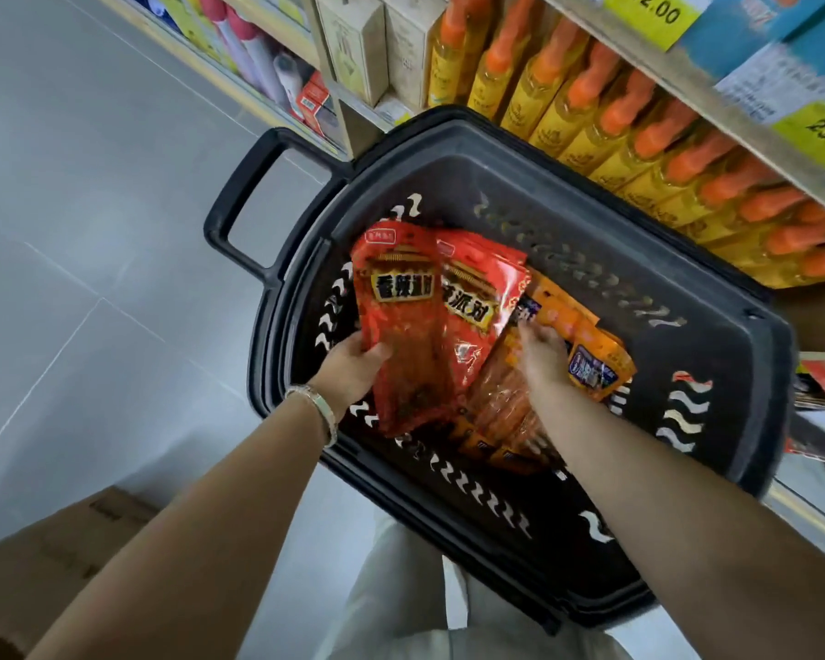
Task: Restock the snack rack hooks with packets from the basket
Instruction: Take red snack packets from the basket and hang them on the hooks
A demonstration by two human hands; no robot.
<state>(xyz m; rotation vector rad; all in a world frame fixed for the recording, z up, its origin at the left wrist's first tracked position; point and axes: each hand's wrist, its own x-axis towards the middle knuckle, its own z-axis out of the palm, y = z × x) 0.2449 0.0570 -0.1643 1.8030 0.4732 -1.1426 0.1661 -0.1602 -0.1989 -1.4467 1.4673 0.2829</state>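
The red packets [403, 326], two glossy ones fanned side by side, are held up over the left half of the black basket [544, 192], their tops tilted toward its far wall. The left grip [348, 369] is clamped on them near their lower left edge, thumb on the front face and fingers curled behind. A pale bracelet [317, 409] circles that wrist.

Just right of them, a heap of orange packets [596, 359] lies on the basket's bottom, partly tucked under the red ones. The right grip [541, 357] reaches down onto this heap with its fingers touching the top packet. Whether they pinch it or only rest there cannot be told, since the fingertips are hidden.

The basket stands on the grey tiled floor [91, 207], with its loop handle [244, 202] sticking out to the left. Beyond it runs a shelf with a row of yellow bottles with orange caps [591, 116], and yellow price tags [653, 11] sit on the shelf edge above them. A cardboard box [67, 550] sits at the lower left, beside the person's pale trousers [401, 597].
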